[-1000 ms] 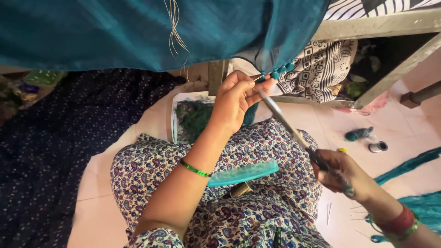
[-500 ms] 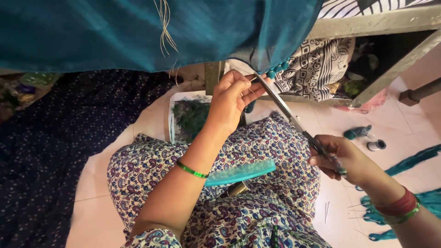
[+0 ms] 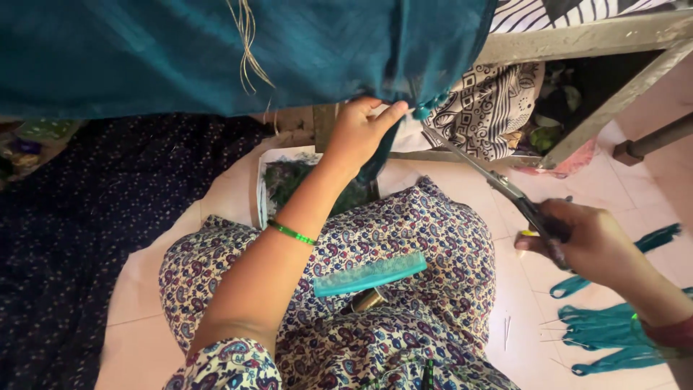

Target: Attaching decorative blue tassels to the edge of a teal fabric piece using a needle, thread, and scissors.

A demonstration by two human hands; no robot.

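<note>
Draped along the top: a broad teal cloth of soft, thin woven fabric [image 3: 216,54], its lower edge hanging toward the lap and ending in a small teal tassel bead [image 3: 421,113]. Light and limp by the look of it, likely to sag and slip unless pinched close to the hem; best taken right at the edge, beside the tassel. Left hand [image 3: 361,133] raised under that edge, thumb and fingers [image 3: 393,112] closed on a fold of the cloth, the tassel just beyond the fingertips, touching or nearly so. Right hand [image 3: 588,242] lower and well away from the cloth, curled shut around the handles of long steel scissors [image 3: 498,180]; blades angled up with the tips just beside the tassel, slightly parted or shut, impossible to tell. Below the cloth, on the paisley-printed lap: a turquoise plastic comb [image 3: 369,273]. Far from the cloth, on the pale floor near the right wrist: loose teal thread bundles [image 3: 613,336].
</note>
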